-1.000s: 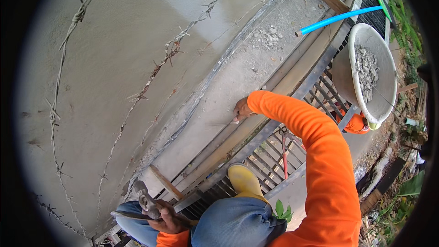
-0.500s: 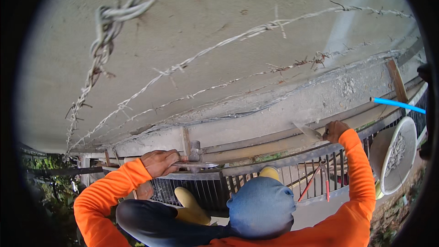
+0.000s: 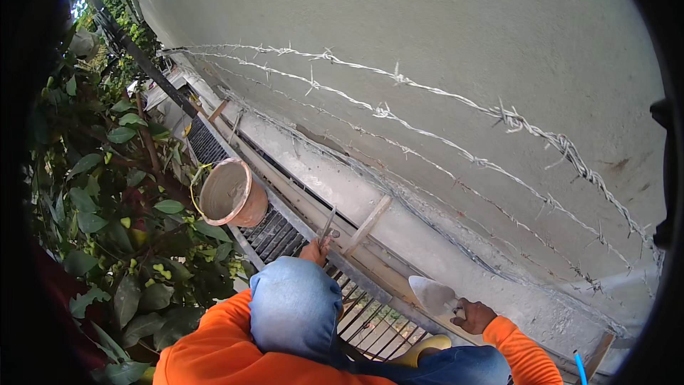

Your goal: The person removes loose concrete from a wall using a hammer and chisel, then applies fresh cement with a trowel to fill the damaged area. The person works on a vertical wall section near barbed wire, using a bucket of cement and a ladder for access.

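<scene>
On my feed, a grey wall [image 3: 456, 36] spans 12 to 3 o'clock. I see the right hand [image 3: 474, 316] grasping a trowel [image 3: 429, 294] at 5; the left hand [image 3: 313, 251], at 7, grips a metal blade [image 3: 328, 219], near a bucket [image 3: 254, 205] at 9.

No readable lettering (none whatsoever)

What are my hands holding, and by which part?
Your right hand holds a trowel by its handle. Your left hand holds a thin metal tool; which part it grips is unclear.
</scene>
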`<state>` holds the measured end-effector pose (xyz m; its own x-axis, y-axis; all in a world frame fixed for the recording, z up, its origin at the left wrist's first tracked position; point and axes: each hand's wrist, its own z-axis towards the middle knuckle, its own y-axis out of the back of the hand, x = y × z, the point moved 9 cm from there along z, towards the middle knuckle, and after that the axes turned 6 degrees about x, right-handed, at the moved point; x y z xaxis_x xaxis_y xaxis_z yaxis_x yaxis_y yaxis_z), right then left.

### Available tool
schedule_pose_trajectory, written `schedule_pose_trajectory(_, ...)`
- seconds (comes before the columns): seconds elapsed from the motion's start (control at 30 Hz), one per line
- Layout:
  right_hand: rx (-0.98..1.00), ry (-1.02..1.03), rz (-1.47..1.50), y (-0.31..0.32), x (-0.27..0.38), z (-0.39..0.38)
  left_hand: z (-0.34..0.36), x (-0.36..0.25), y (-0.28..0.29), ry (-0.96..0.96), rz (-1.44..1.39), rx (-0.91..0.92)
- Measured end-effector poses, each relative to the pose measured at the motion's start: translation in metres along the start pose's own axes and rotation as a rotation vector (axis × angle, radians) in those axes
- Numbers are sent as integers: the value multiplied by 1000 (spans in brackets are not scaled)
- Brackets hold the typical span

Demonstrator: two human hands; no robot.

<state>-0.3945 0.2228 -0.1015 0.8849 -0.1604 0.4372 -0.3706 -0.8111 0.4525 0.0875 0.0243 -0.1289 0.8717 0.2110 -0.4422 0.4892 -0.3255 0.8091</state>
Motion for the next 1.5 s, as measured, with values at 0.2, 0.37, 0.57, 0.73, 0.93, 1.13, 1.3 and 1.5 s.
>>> schedule_pose_trajectory(0.2, 41, 170, -97, 59, 111, 44, 11, 115, 16, 291, -113, -142)
schedule_pose_trajectory(0.37, 43, 215, -184, 99, 183, 90, 4, 153, 40, 370, -153, -234)
schedule_pose_trajectory(0.57, -83, 367, 112, 117, 236, 109, 15, 76, 47, 14, -398, -191)
schedule_pose_trajectory(0.73, 252, 64, 1029, 21, 194, 103, 57, -89, 1, -357, -433, 283)
schedule_pose_trajectory(0.93, -244, -25, 1266, -47, 79, 3, -47, -259, -69, -944, 81, 971)
schedule_pose_trajectory(1.13, -1260, -179, 1761, -130, -11, -140, -171, -368, -134, -1194, 522, 1293)
schedule_pose_trajectory(1.3, -2164, -745, 1018, -169, -77, -346, -277, -476, -191, -1447, 621, 1319)
schedule_pose_trajectory(1.5, -2348, -1424, 412, -259, -106, -528, -447, -617, -286, -1422, 299, 1564)
